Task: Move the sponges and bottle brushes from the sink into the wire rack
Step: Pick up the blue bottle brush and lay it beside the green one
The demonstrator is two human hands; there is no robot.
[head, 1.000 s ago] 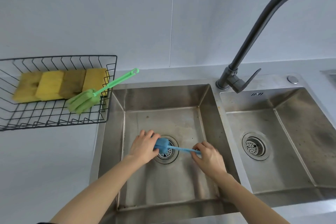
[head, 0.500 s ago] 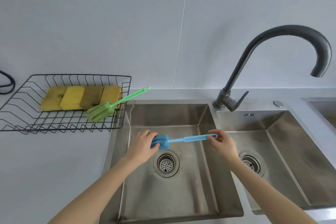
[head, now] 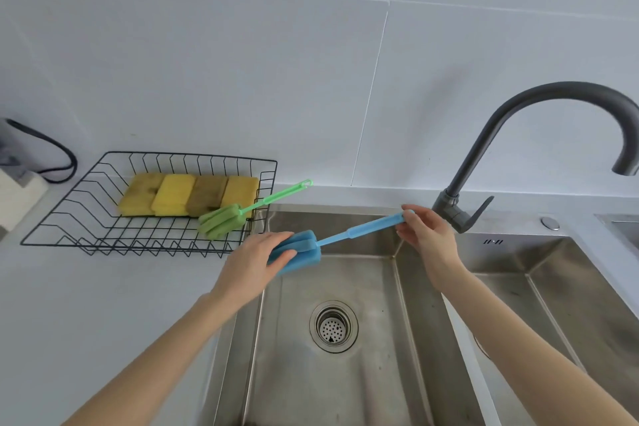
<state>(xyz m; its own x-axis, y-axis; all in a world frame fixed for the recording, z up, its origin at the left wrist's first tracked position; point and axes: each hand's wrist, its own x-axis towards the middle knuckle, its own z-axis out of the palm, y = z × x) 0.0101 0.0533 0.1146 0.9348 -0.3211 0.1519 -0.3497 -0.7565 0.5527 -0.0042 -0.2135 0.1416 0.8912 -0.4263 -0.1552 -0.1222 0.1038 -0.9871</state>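
A blue bottle brush point(head: 356, 231) hangs in the air over the left sink basin point(head: 366, 373), tilted up to the right. My left hand point(head: 254, 261) grips its blue foam head and my right hand point(head: 427, 237) pinches the end of its handle. The black wire rack point(head: 86, 214) stands on the counter to the left of the sink. Several yellow and brownish sponges point(head: 188, 195) lie in a row inside it. A green bottle brush point(head: 238, 212) lies in the rack too, its handle sticking out over the right rim.
A dark curved faucet point(head: 511, 135) rises behind the divider between the two basins. The right basin point(head: 553, 287) lies beyond my right arm. A black cable point(head: 52, 155) and a white block sit at the far left of the grey counter.
Both hands have lifted the blue brush up out of the left basin and carried it left, toward the rack. The view has tilted upward.
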